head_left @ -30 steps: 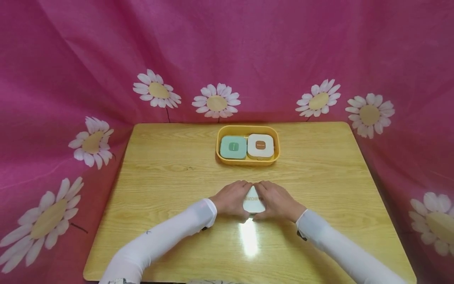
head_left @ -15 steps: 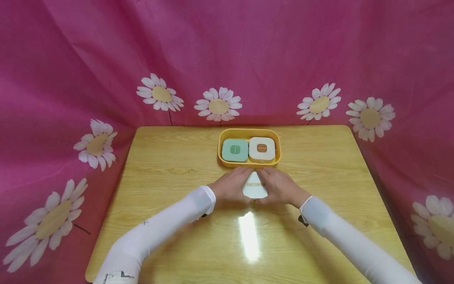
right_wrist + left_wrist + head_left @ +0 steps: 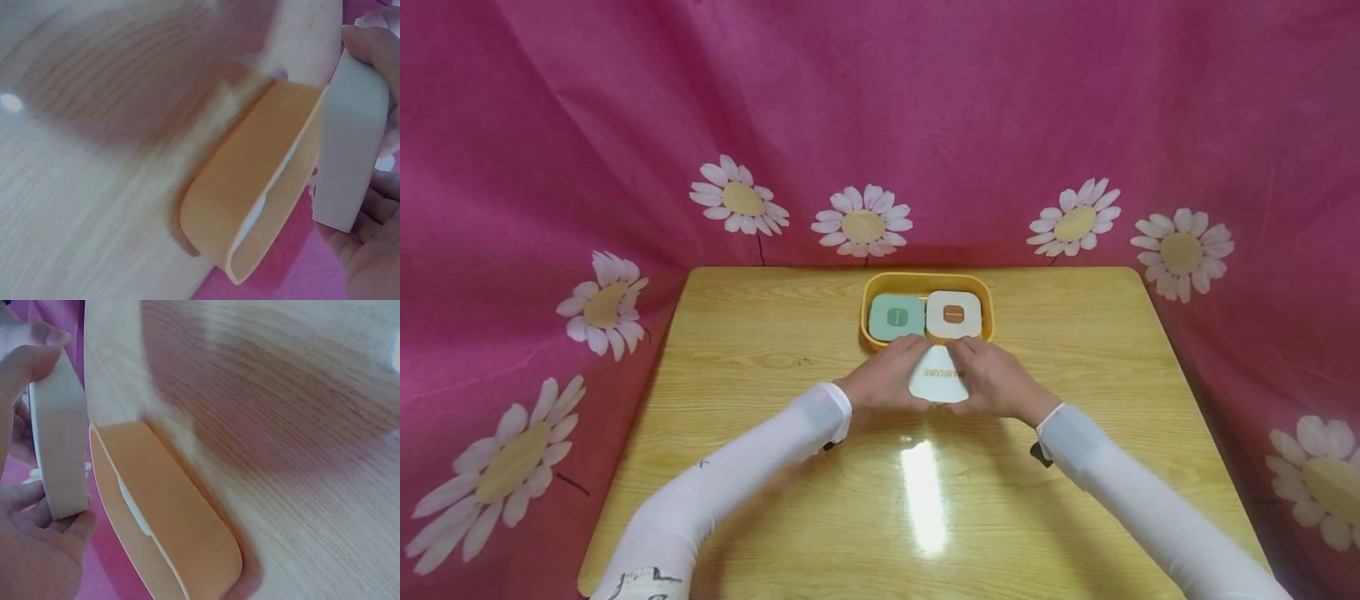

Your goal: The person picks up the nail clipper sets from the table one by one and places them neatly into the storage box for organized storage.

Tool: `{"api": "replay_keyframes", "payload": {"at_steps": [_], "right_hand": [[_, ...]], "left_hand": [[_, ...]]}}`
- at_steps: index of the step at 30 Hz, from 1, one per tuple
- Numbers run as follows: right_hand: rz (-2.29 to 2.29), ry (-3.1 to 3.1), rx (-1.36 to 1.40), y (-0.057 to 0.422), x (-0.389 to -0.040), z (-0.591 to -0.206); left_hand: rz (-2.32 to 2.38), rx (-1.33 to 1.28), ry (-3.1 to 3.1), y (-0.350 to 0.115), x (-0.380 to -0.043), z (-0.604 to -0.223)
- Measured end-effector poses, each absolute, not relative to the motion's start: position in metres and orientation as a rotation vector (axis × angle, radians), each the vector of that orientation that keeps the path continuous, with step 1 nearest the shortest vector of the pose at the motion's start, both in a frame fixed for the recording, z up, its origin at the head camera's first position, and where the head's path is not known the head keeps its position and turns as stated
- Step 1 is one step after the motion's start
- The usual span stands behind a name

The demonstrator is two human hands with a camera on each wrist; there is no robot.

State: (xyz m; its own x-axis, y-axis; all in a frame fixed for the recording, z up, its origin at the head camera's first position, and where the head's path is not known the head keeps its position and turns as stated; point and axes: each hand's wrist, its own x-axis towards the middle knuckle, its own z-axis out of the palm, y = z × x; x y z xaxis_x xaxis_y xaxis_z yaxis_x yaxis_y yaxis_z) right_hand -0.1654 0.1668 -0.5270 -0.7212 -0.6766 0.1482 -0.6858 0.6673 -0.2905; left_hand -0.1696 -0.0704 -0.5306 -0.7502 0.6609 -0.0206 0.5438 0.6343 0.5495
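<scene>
Both hands grip a shallow white box lettered MANICURE point(image 3: 939, 382), one at each side. My left hand point(image 3: 886, 377) holds its left side and my right hand point(image 3: 1000, 382) its right, thumbs toward me. In the left wrist view, the box's pale side wall point(image 3: 60, 437) shows between thumb and fingers. The right wrist view shows the same wall point(image 3: 351, 147) raised off the table, near the rim of a yellow tray point(image 3: 250, 169). Inside that tray a mint-green box point(image 3: 882, 313) lies left of a white box with a brown label point(image 3: 936, 307). Fingertips overlap the tray's front rim in the head view.
The wooden table point(image 3: 760, 333) carries the tray near its far edge. A pink curtain with daisies point(image 3: 970, 125) hangs behind and along both sides of the table. Bright glare point(image 3: 925, 496) lies on the tabletop in front of the hands.
Both hands have moved forward with the white MANICURE box, from mid-table to the tray's front rim. The tray and the two boxes inside it keep their places.
</scene>
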Motion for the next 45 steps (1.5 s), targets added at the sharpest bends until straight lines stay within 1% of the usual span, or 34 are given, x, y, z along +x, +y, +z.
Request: {"api": "replay_keyframes", "payload": {"at_steps": [11, 24, 33, 38, 45], "right_hand": [[0.571, -2.850, 1.102, 0.168, -0.182, -0.516], [0.589, -2.914, 0.991, 0.169, -0.193, -0.512], [0.598, -2.940, 0.888, 0.176, -0.199, -0.510], [0.615, -2.973, 0.804, 0.181, -0.204, -0.510], [0.661, -2.979, 0.734, 0.192, -0.210, -0.514]], "left_hand": [[0.809, 1.022, 2.671, -0.073, -0.188, -0.523], [0.990, 0.969, 2.691, -0.077, -0.193, -0.528], [1.134, 0.722, 2.671, -0.092, -0.197, -0.539], [1.209, 0.530, 2.706, -0.100, -0.200, -0.550], [1.456, 0.266, 2.660, -0.107, -0.203, -0.566]]}}
